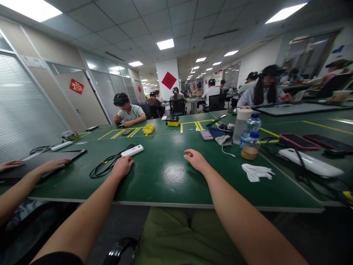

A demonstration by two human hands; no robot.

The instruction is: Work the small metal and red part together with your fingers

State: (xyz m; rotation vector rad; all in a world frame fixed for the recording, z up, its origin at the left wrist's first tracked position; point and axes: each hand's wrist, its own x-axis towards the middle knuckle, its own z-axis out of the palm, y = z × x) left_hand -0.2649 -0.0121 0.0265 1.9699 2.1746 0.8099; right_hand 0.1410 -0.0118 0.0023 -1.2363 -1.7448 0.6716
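My left hand (123, 166) rests on the green table (162, 187) with its fingers curled in. It lies right beside a white oblong device (132, 150) attached to a looped black cable (103, 165); I see nothing in the hand. To the right, my right hand (195, 160) is at the tabletop, its fingers loosely bent and partly apart, holding nothing visible. Bare green surface lies between the two hands.
On the right stand plastic bottles (250, 149), a pale tumbler (241, 127), a crumpled white cloth (257, 172) and another white device (310, 162). Yellow trays (149, 129) sit farther back. At left, another person's hand (55, 166) touches a dark flat panel (73, 156). People sit around the table.
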